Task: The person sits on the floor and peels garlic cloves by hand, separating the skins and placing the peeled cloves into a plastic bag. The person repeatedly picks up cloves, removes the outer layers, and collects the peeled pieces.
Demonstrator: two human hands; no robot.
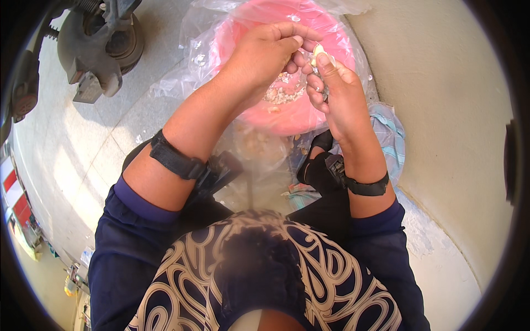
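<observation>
My right hand (341,89) pinches a pale, peeled-looking garlic clove (318,53) between thumb and fingers, with papery bits stuck to the fingers. Close on its left is my left hand (275,45), fingers curled and thumb against the index finger; whether a scrap lies in that pinch is not visible. Both hands are over a pink plastic basin (285,118) draped with clear plastic film. Inside the basin lie garlic skins and small pieces (281,93), partly hidden by my hands.
Between my legs, a blurred clear plastic bag (261,145) holds pale pieces. A checked cloth (389,136) lies right of the basin, against a wall (439,82). At upper left, a dark wheeled machine part (99,49) stands on the tiled floor (87,136).
</observation>
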